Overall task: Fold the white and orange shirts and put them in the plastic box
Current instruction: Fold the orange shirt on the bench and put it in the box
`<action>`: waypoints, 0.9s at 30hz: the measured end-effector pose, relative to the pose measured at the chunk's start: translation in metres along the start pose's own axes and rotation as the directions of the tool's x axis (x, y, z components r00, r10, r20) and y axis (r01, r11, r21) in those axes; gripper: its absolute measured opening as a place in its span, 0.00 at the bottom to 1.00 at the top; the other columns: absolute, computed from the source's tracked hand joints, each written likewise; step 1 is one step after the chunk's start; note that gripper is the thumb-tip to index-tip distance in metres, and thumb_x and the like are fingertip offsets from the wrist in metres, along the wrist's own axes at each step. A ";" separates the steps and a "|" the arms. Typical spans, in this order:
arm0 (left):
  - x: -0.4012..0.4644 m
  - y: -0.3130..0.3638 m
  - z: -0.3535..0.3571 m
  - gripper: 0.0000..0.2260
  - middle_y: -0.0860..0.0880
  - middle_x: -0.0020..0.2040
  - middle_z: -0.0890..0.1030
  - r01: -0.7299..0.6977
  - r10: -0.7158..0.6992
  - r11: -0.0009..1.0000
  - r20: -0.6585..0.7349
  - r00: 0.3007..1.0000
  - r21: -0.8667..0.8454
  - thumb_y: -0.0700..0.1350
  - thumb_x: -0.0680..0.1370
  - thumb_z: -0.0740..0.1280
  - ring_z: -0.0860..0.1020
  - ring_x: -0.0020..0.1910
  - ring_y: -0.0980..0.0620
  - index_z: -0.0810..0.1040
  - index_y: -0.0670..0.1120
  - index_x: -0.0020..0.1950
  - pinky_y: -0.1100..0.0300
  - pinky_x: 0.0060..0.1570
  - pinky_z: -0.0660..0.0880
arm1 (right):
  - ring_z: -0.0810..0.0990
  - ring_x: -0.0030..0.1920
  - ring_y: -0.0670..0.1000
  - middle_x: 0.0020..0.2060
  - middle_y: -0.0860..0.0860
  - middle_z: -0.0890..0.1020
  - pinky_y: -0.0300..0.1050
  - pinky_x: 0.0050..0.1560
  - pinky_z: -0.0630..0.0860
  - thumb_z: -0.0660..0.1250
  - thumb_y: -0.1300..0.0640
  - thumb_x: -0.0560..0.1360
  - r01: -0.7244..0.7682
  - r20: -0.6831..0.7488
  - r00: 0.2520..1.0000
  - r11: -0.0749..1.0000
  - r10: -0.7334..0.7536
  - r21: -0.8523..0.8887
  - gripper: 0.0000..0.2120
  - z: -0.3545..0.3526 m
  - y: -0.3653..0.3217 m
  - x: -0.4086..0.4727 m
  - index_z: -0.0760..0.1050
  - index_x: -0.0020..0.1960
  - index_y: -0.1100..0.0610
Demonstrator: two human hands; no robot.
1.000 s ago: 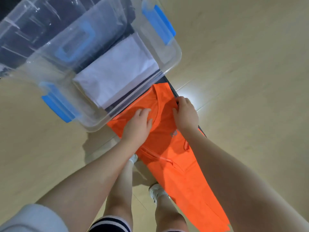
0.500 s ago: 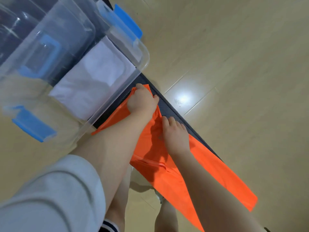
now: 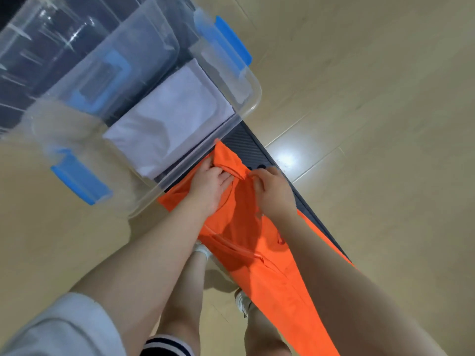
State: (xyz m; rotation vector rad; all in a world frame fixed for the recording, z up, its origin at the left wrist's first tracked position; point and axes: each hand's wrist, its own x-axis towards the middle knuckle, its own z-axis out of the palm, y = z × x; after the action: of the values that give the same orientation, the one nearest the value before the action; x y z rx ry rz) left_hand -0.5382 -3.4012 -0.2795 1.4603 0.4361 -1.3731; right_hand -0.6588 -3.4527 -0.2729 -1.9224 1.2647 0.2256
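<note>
Head view: a long orange fabric shirt [image 3: 259, 242] lies stretched along a narrow dark ribbed surface [image 3: 253, 147], its collar end near the surface's far end and its lower length running toward the near end, where part of it hangs past the surface's edge. The left hand [image 3: 209, 185] rests on the shirt near the collar, fingers curled into a fold of orange cloth, so its grip is grasping the shirt. The right hand [image 3: 273, 192] sits just beside it, nearer the surface's right edge, with fingers and thumb bent over the cloth at the collar line; its grip is likewise pinching the shirt. A raised ridge of orange fabric stands between the two hands. Beyond the collar end, a clear plastic storage box with blue latch handles [image 3: 253, 98] occupies the far end of the surface and overhangs its left edge. Inside the box lies a folded white shirt [image 3: 169, 119], flat against the bottom, on the side nearest the hands. The box wall touches or nearly touches the orange shirt's collar end; which of the two cannot be told. Light wooden floor [image 3: 372, 98] shows around the surface.
</note>
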 end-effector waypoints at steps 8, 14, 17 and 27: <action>-0.048 -0.017 -0.065 0.13 0.42 0.53 0.79 -0.240 0.505 0.608 -0.136 0.852 0.757 0.33 0.75 0.58 0.77 0.55 0.44 0.74 0.39 0.57 0.53 0.59 0.70 | 0.75 0.52 0.57 0.50 0.59 0.78 0.46 0.53 0.69 0.60 0.67 0.73 0.065 0.058 0.996 0.996 -0.069 0.059 0.07 0.017 -0.041 0.050 0.75 0.48 0.63; -0.046 -0.041 -0.114 0.16 0.40 0.59 0.75 0.017 0.270 0.854 -0.470 0.841 0.520 0.40 0.76 0.65 0.73 0.60 0.42 0.70 0.40 0.62 0.55 0.60 0.67 | 0.75 0.55 0.58 0.55 0.59 0.77 0.47 0.48 0.68 0.65 0.61 0.72 -0.006 0.097 0.995 0.999 0.010 -0.044 0.17 0.031 -0.048 0.053 0.70 0.60 0.60; -0.037 -0.038 -0.112 0.06 0.46 0.51 0.80 -0.030 0.153 0.943 -0.351 0.924 0.332 0.42 0.75 0.66 0.78 0.53 0.46 0.76 0.47 0.51 0.53 0.55 0.72 | 0.77 0.52 0.57 0.50 0.58 0.80 0.44 0.48 0.70 0.66 0.60 0.72 0.007 0.053 0.999 0.999 -0.005 -0.046 0.10 0.025 -0.044 0.050 0.77 0.53 0.60; -0.090 0.003 -0.080 0.06 0.49 0.35 0.76 -0.189 0.159 0.895 0.107 0.981 0.404 0.36 0.73 0.67 0.74 0.35 0.54 0.74 0.45 0.39 0.65 0.37 0.72 | 0.77 0.37 0.53 0.34 0.48 0.76 0.48 0.44 0.75 0.66 0.58 0.63 -0.138 -0.065 0.983 0.920 0.173 0.366 0.07 -0.039 -0.050 0.011 0.78 0.33 0.46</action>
State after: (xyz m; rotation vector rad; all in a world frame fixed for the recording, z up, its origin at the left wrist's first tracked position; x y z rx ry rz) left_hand -0.5201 -3.3022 -0.2138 1.7369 -0.0422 -1.4210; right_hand -0.6223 -3.4789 -0.2272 -1.5351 1.4158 -0.0210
